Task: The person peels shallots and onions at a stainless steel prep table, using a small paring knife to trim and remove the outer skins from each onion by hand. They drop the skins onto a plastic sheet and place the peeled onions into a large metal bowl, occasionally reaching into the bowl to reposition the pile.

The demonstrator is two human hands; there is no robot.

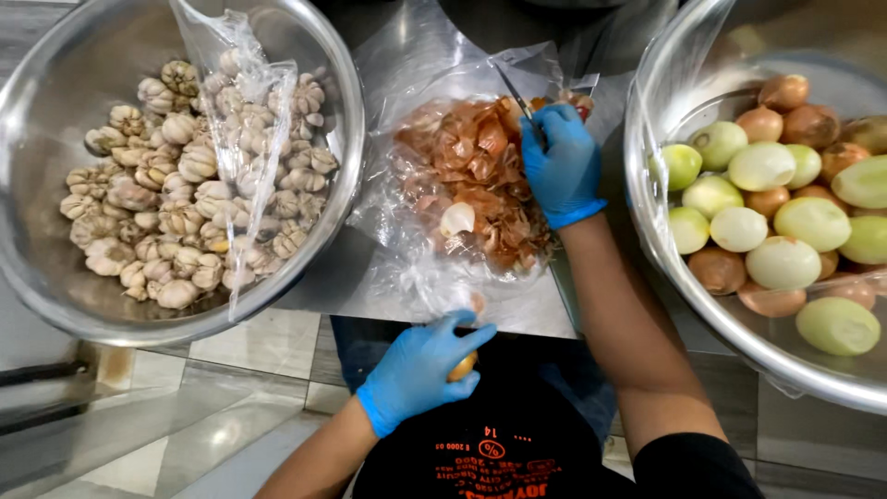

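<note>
One onion (463, 367) is gripped within the left hand's (420, 370) fingers (471, 334); one knife (514, 91) is clasped by the right hand (560, 162); two bowls (37, 83) are seen.

The onion (462, 367) in the left hand (420, 370) is mostly covered by the gloved fingers, only a small brown patch being seen. The knife (514, 92) handle is hidden inside the right hand (561, 162). The right bowl (647, 212) is cut off by the right edge, the left bowl (344, 120) by the top and left edges. Much of the garlic (157, 185) is veiled by a crumpled plastic bag (242, 111). The lower skins in the peel pile (471, 185) are blurred by plastic film
</note>
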